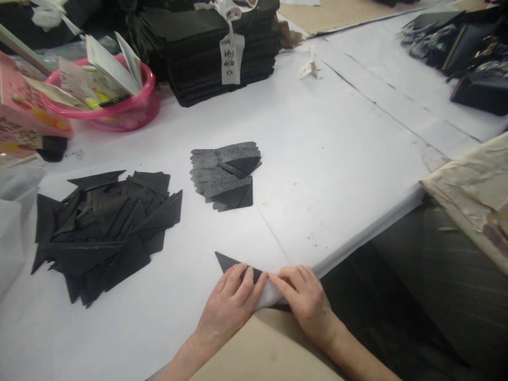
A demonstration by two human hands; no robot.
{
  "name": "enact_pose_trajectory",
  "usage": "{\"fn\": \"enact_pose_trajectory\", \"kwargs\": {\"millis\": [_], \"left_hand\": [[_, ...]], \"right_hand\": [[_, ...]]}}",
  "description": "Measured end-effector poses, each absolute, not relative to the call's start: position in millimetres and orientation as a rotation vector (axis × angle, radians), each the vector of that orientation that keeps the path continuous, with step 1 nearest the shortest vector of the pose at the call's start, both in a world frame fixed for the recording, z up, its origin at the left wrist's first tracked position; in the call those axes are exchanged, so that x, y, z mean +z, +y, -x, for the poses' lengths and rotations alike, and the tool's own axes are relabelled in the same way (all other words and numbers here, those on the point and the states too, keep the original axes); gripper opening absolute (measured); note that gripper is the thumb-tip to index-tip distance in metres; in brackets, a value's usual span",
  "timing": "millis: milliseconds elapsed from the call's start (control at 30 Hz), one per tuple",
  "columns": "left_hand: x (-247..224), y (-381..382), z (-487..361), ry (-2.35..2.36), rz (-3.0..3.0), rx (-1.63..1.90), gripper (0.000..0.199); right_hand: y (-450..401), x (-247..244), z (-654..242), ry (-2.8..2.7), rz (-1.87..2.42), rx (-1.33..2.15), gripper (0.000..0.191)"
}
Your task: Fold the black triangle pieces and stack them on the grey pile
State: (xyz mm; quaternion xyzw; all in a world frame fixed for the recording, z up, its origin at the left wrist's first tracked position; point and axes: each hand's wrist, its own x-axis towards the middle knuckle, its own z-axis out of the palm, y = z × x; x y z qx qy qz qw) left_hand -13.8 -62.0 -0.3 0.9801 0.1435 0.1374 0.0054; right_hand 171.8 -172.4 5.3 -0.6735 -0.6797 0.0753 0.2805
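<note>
A black folded piece [225,261] of leather-like or fabric material, pointed at its left end, lies by the table's front edge. My left hand [235,296] presses it down with bent fingers, which cover much of its middle. At its right end my right hand [307,301] pinches the tip between closed fingers, close to my left fingertips. Beyond them is a small layered stack of similar pieces [214,182], some showing a greyish speckled side and some plain black. To the left spreads a big loose heap of black pieces [115,233].
A pink basket [130,114] with papers and pens stands at the back left, beside a pink printed box [27,114]. Behind is a tied black stack [194,58] with a handwritten white tag [232,61]. Black items [480,90] lie far right. The table edge [369,233] slants rightward.
</note>
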Motion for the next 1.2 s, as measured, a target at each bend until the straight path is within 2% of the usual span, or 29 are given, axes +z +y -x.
{"fn": "enact_pose_trajectory", "kwargs": {"millis": [233, 400, 733, 933, 1100, 1200], "left_hand": [[-0.6, -61.4, 14.5, 0.441, -3.067, 0.393, 0.035], [-1.2, -61.1, 14.0, 0.432, -3.047, 0.426, 0.036], [-2.0, -52.1, 20.1, 0.411, -2.954, 0.607, 0.034], [-0.1, -41.8, 30.0, 0.485, -2.988, 0.512, 0.035], [-2.2, -35.5, 36.1, 0.683, -2.934, 0.598, 0.028], [-2.8, -32.8, 40.1, 0.768, -2.865, 0.581, 0.032]], "right_hand": [[-181.5, 2.1, -175.0, -1.833, 1.839, 0.204, 0.030], [-184.1, 8.5, -171.6, -1.709, 1.909, 0.138, 0.022], [-164.4, -6.6, -146.0, -1.746, 1.918, 0.001, 0.028], [-169.6, -0.9, -153.0, -1.812, 1.948, -0.020, 0.030], [-178.8, 5.0, -161.7, -1.839, 1.937, -0.033, 0.032], [-181.5, 11.0, -163.7, -1.829, 1.963, -0.016, 0.028]]}}
